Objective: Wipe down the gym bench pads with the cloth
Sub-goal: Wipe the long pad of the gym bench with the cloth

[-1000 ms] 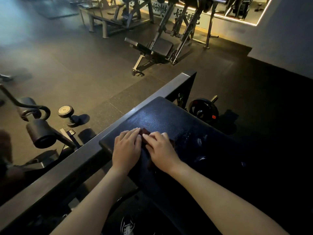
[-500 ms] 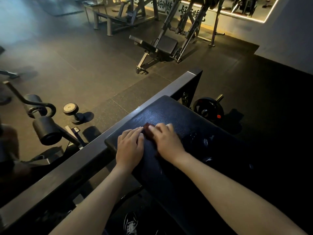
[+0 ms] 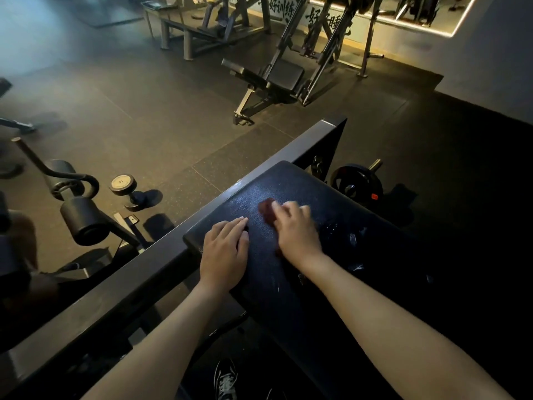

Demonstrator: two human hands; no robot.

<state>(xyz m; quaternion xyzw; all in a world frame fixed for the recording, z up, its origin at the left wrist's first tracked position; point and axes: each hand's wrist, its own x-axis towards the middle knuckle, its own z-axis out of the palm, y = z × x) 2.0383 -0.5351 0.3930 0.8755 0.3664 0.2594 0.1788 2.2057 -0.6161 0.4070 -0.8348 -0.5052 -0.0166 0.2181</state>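
The left hand (image 3: 225, 249) lies flat and open on the pad (image 3: 288, 180). The right hand (image 3: 300, 232) presses the dark red cloth (image 3: 266, 207) beneath blurred fingers; flat or curled, I cannot tell. Midway, I'd say: the pad beyond both hands and the smears to their right look unwiped.

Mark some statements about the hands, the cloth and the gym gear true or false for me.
1. The right hand presses a dark red cloth onto the black pad. True.
2. The left hand grips the cloth. False: it rests flat on the pad, apart from the cloth.
3. A dumbbell stands on end on the floor. True.
4. The weight plate lies on the pad. False: it sits beyond the pad, down near the floor.
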